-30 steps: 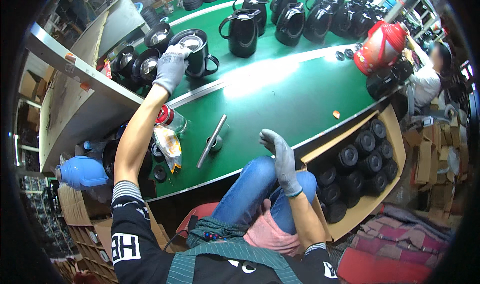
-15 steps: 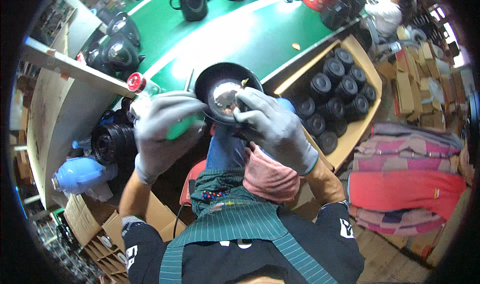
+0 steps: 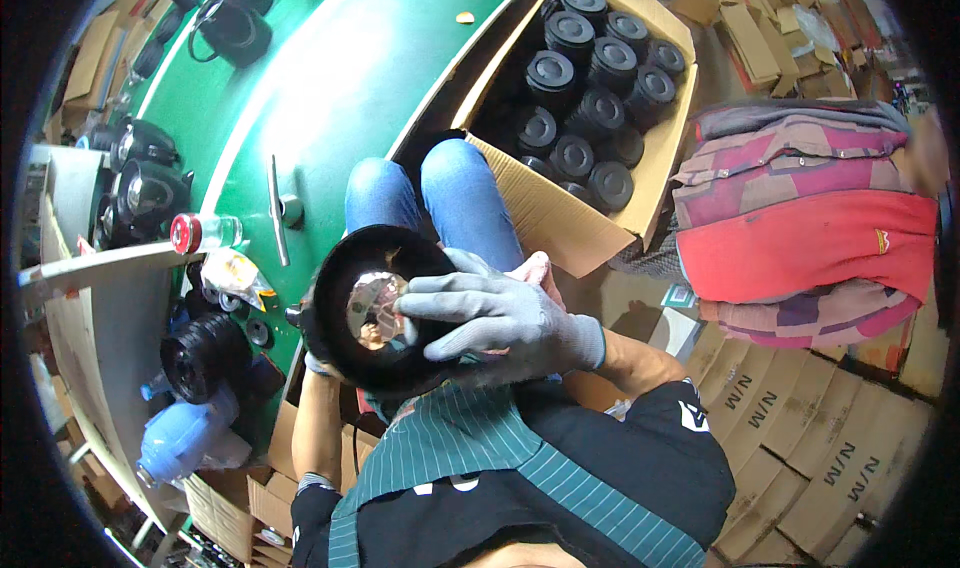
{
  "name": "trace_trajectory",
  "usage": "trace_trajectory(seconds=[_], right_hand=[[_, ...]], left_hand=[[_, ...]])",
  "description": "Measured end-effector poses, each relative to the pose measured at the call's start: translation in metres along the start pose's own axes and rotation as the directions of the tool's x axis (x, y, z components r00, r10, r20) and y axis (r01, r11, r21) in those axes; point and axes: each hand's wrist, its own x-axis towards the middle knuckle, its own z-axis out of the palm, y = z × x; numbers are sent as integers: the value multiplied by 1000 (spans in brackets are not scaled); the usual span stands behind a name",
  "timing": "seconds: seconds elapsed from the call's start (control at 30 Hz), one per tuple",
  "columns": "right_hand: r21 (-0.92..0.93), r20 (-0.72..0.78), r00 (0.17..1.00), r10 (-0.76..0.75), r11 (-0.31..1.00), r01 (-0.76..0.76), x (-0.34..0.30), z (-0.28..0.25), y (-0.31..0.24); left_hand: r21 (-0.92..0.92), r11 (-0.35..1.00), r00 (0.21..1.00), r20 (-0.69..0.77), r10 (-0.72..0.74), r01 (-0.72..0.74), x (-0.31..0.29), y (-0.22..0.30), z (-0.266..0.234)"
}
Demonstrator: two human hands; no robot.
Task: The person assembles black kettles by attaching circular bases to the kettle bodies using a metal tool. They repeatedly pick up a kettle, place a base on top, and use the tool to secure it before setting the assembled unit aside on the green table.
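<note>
A matt grey fabric glove (image 3: 480, 308) covers the right hand (image 3: 500, 320), set at a smooth black vessel (image 3: 328, 318) with a mirror-bright interior (image 3: 372, 298). Ahead and left of that hand, a dull metal bar (image 3: 276, 208) lies on glossy green tabletop (image 3: 310, 98); ahead and right, matt black plastic-looking parts (image 3: 550, 70) fill a cardboard box (image 3: 545, 213).

black jug (image 3: 372, 303) off the green table (image 3: 330, 88) and in front of the striped apron (image 3: 450, 433)
a second ago the left hand (image 3: 320, 365) was on it there, the right hand (image 3: 490, 313) free; now the right spreads over its mouth, the left mostly hidden by it
</note>
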Motion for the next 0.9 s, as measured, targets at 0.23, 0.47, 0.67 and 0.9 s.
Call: trace_trajectory(seconds=[0.23,0.47,0.67,0.9], right_hand=[[315,-549,642,534,844,-433,-34,-100,183],[-279,-669,-51,742,-314,-907,-122,-143,413],[-281,-756,-76,650,-427,-860,-103,-137,410],[-509,-618,717,322,531,-677,-29,-107,227]], left_hand=[[-444,882,988,84,-132,156,28,-31,-25],[-602,769,976,131,-173,217,43,-64,-14],[-642,729,972,146,-186,236,44,-69,-2],[-650,721,970,182,-159,240,37,-69,-7]])
